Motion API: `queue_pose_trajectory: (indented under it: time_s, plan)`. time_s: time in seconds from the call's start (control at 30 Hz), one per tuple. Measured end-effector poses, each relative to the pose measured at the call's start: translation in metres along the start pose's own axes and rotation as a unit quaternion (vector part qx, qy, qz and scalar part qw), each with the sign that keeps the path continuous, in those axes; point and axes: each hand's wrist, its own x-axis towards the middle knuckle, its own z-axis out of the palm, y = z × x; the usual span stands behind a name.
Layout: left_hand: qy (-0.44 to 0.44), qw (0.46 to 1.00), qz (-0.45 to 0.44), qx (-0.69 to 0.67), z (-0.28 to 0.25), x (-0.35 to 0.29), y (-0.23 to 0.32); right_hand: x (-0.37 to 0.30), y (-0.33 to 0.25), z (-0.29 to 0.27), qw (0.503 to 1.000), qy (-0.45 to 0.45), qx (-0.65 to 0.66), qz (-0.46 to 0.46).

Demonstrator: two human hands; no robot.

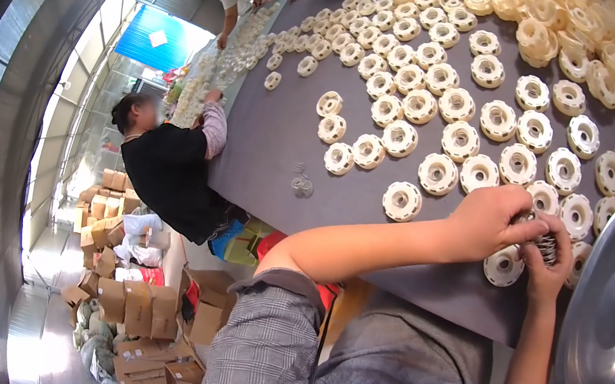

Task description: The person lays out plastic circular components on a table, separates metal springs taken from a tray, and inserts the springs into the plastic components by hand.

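Note:
Over the near right part of the grey table (284, 139), my two hands meet at the fingertips. Several metal coil springs (546, 250) are bunched in my right hand (552, 274), its fingers closed round them. Thumb and fingers of my left hand (492, 216) pinch together against that bunch; what lies between them is hidden. Just beneath my hands sits a cream round plastic part (504, 267) with a notched rim. Many like it spread over the table, such as one round plastic part (402, 201) left of my wrist. Metal coils show in the centres of several.
A shiny metal bowl (608, 316) stands at the right edge. Cream rings (586, 35) are heaped at the far right. Loose clear or metal coils (302, 183) lie left of my forearm. Two other people work at the table's left side. Cardboard boxes (138, 306) crowd the floor.

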Motion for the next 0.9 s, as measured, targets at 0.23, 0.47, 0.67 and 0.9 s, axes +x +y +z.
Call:
queue_pose_trajectory:
  time_s: [0.23, 0.47, 0.67, 0.9]
  plan:
    - [-0.074, 0.922, -0.226, -0.306, 0.013, -0.001, -0.007, 0.003, -0.007, 0.002, 0.956, -0.009, -0.199, -0.217]
    - [-0.05, 0.998, 0.045, 0.003, -0.007, -0.012, -0.013, -0.004, 0.005, 0.001, 0.997, 0.006, -0.065, -0.031]
    - [-0.029, 0.929, 0.271, 0.249, -0.017, -0.015, -0.028, -0.001, 0.002, -0.001, 0.992, -0.078, -0.091, -0.028]
    - [-0.163, 0.896, -0.242, -0.334, -0.018, -0.028, -0.035, 0.0, 0.01, -0.013, 0.991, 0.092, -0.049, -0.087]
